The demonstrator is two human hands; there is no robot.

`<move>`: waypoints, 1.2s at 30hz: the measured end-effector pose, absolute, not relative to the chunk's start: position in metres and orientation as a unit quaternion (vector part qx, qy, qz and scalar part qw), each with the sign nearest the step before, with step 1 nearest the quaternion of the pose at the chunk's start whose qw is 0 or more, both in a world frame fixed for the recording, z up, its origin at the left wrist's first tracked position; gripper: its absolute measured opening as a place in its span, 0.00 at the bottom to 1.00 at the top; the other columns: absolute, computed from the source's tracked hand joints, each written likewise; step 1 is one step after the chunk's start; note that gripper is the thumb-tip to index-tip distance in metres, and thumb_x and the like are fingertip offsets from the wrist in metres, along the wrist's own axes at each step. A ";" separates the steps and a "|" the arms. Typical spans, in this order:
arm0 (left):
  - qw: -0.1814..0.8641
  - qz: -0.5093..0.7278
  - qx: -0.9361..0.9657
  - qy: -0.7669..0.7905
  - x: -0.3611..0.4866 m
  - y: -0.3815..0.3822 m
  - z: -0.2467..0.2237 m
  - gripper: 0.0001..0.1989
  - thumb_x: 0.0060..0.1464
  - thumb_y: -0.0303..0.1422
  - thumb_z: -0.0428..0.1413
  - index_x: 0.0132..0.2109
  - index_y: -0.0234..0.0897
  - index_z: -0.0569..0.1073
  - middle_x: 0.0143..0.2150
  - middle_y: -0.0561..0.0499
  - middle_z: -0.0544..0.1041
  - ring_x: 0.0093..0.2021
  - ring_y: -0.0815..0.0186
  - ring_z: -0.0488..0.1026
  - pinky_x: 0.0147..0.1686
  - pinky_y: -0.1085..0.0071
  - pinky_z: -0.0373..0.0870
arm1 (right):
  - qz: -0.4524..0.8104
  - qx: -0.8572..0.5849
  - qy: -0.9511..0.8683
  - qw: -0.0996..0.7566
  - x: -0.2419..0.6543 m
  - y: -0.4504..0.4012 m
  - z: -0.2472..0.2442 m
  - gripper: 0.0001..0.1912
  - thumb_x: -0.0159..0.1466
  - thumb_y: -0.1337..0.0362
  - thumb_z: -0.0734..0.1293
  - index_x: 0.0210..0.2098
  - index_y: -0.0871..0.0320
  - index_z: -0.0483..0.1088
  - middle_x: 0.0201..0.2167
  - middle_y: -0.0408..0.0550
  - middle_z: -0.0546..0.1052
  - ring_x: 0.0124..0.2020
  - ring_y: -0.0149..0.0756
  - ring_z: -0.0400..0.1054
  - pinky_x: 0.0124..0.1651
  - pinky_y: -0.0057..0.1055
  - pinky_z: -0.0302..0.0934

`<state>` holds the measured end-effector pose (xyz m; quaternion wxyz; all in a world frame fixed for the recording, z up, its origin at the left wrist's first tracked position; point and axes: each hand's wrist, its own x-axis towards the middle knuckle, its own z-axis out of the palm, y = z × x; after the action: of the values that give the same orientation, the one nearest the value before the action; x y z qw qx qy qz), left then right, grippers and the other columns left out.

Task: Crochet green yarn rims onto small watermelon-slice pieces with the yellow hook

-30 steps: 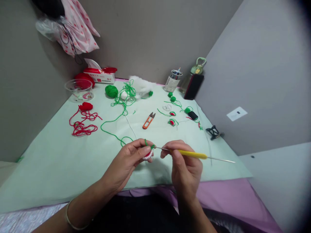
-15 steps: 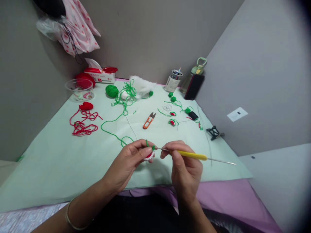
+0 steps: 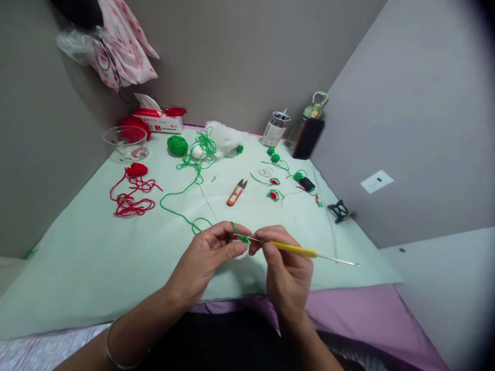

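Between thumb and fingers, my left hand (image 3: 204, 257) pinches a small round crochet piece (image 3: 242, 252) with a white edge and green stitches at its top. Its red middle is hidden behind my thumb. Green yarn (image 3: 180, 210) runs from the left hand back to a loose tangle. My right hand (image 3: 286, 270) is closed around the yellow handle of a crochet hook (image 3: 296, 249). The hook's thin metal tip lies in the green stitches, close to the left fingertips. Its other metal end points right.
Orange thread snips (image 3: 236, 193) lie mid-table. Red yarn (image 3: 134, 201), a clear plastic cup (image 3: 126, 149) and a tissue box (image 3: 167, 123) stand left. White stuffing (image 3: 226, 138) is behind. Small crochet pieces (image 3: 274, 195), a can (image 3: 275, 129), a phone (image 3: 308, 138) and a bottle (image 3: 297, 129) are right.
My right hand has moved left, closer to my left hand, and the hook's tip has gone further across the green stitches. The crochet piece has turned, so its red middle no longer shows.
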<state>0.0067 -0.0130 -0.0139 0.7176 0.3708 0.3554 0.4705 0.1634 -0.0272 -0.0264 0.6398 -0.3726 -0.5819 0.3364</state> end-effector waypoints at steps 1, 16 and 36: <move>0.715 0.471 0.372 0.360 0.007 -0.013 -0.014 0.08 0.55 0.34 0.70 0.43 0.43 0.85 0.36 0.54 0.78 0.38 0.68 0.71 0.44 0.72 0.67 | 0.336 -0.372 -0.586 0.637 0.162 -0.027 -0.028 0.10 0.72 0.68 0.67 0.46 0.50 0.81 0.36 0.46 0.78 0.36 0.35 0.74 0.38 0.34 0.68; 0.682 0.470 0.405 0.388 0.000 -0.013 -0.010 0.19 0.55 0.34 0.69 0.55 0.45 0.83 0.39 0.52 0.78 0.43 0.64 0.75 0.48 0.69 0.72 | 0.343 -0.377 -0.593 0.624 0.166 -0.018 -0.031 0.09 0.65 0.70 0.74 0.41 0.49 0.83 0.35 0.45 0.80 0.39 0.36 0.74 0.41 0.32 0.69; 0.703 0.444 0.405 0.381 -0.002 -0.009 -0.005 0.27 0.50 0.29 0.72 0.58 0.45 0.81 0.36 0.55 0.75 0.39 0.68 0.74 0.46 0.69 0.73 | 0.380 -0.366 -0.567 0.632 0.165 -0.017 -0.032 0.08 0.62 0.72 0.75 0.37 0.52 0.82 0.33 0.46 0.81 0.36 0.36 0.76 0.39 0.33 0.71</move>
<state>-0.0024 -0.0095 -0.0055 0.7030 0.4045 0.3807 0.4441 0.1651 -0.0173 -0.0316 0.6321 -0.3660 -0.5674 0.3801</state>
